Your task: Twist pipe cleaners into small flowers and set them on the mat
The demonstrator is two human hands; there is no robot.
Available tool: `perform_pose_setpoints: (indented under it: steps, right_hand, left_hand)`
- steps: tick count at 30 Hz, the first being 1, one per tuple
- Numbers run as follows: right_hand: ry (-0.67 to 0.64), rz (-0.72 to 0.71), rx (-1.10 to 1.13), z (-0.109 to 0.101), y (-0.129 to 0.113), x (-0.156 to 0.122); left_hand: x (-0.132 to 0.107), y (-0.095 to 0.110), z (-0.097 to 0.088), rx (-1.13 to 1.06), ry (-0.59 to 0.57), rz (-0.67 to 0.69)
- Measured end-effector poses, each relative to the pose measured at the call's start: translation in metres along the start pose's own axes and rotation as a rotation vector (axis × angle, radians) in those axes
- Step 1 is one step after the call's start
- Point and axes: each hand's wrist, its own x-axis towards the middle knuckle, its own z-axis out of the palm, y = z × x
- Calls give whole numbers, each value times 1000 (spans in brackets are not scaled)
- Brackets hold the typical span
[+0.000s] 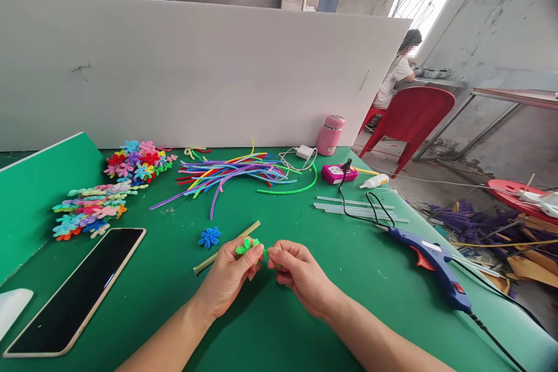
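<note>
Pinched in my left hand [235, 270] is a bright green pipe cleaner [246, 246], bent into small loops that stick out above the thumb. My right hand [300, 270] is closed too, its thumb and forefinger on the green strand just to the right. Most of that strand is hidden by my fingers. A blue pipe-cleaner flower [210, 237] lies on the table to the upper left of my left hand. Behind the same hand rests a thin, flat tan strip [251, 229], set at a slant.
Loose pipe cleaners [235, 173] lie farther back, with finished flowers [135, 163] piled at left. A phone [74, 296] lies front left. On the right are a blue glue gun [436, 261], clear glue sticks [349, 207], a pink box [337, 174] and a pink bottle [330, 136].
</note>
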Motion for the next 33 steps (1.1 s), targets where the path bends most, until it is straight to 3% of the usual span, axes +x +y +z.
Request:
perform_pose_setpoints:
  steps: [6,14,27,33]
  right_hand:
    - [82,-199,-264,-6,1,3]
    - [43,-308,-380,-7,8,6]
    - [12,-107,-200,-2,6,2]
    - [-22,-173,-295,-2,8,3]
  left_hand:
    - [0,1,2,-262,-17,-55]
    - [0,-2,0,-130,5,-12]
    - [1,-2,2,-67,55,1]
    - [1,-4,2,-145,58,-19]
